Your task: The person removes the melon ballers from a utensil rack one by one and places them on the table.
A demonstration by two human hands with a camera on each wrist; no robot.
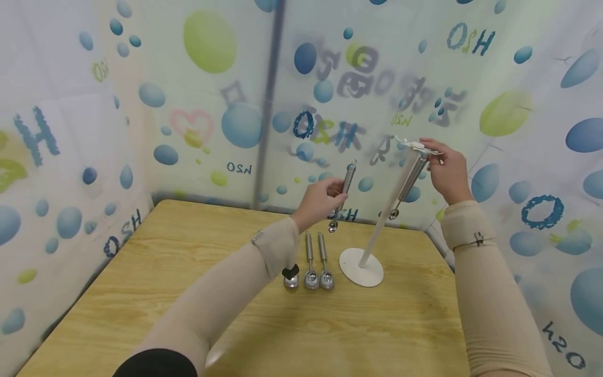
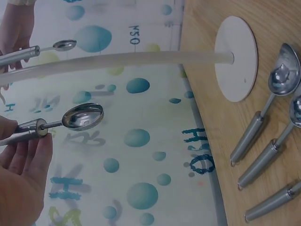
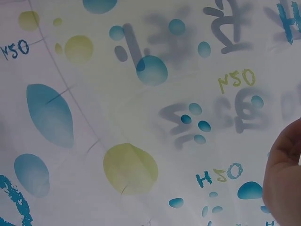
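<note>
My left hand (image 1: 320, 201) pinches a metal scoop (image 1: 348, 178) by its cylindrical handle, with the bowl hanging down. In the left wrist view, this scoop's shiny oval bowl (image 2: 83, 117) sticks out beyond the fingertips. My right hand (image 1: 449, 170) grips the edge of the hooked top of a white stand (image 1: 416, 146), fingers curled over it. Close under those fingers, another metal scoop (image 1: 412, 178) hangs beside the pole, bowl downward. In the right wrist view only part of the right hand (image 3: 284, 179) shows, at the right edge.
Several scoops lie on the wooden table (image 1: 212, 272), among them one scoop (image 1: 309, 256) left of the stand's round white base (image 1: 361, 268). Another scoop (image 1: 291, 281) is partly hidden by my left sleeve. Patterned curtains (image 1: 212, 104) surround the table's back and sides.
</note>
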